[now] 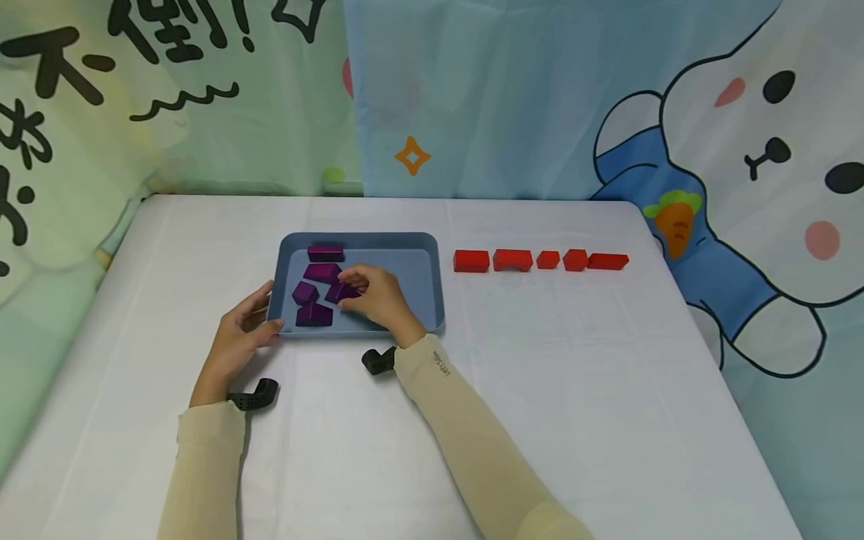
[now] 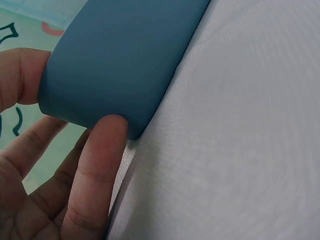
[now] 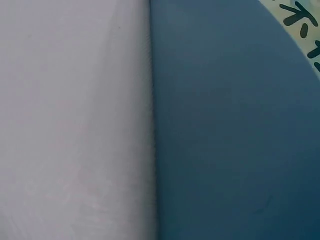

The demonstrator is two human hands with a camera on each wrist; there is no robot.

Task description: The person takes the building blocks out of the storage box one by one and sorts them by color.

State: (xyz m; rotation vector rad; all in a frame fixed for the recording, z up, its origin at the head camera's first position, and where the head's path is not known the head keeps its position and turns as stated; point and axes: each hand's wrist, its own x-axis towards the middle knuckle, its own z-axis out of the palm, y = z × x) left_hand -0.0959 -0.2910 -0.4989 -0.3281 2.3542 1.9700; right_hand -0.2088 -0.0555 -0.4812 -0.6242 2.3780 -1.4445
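Note:
A blue-grey rectangular tray lies on the white-covered table, several purple blocks at its left side. My left hand grips the tray's near left corner. In the left wrist view the thumb of that hand presses the outer wall of the tray, and a finger reaches round its other side. Over the tray, my right hand pinches a purple block between thumb and fingers. Close by are an angular purple block, a larger one and a flat one. The right wrist view shows only the tray's outer wall and cloth.
To the right of the tray, several red blocks stand in a row, from a rectangular one and a notched one to a long one. Another purple block lies near the tray's far edge. A printed curtain hangs behind the table.

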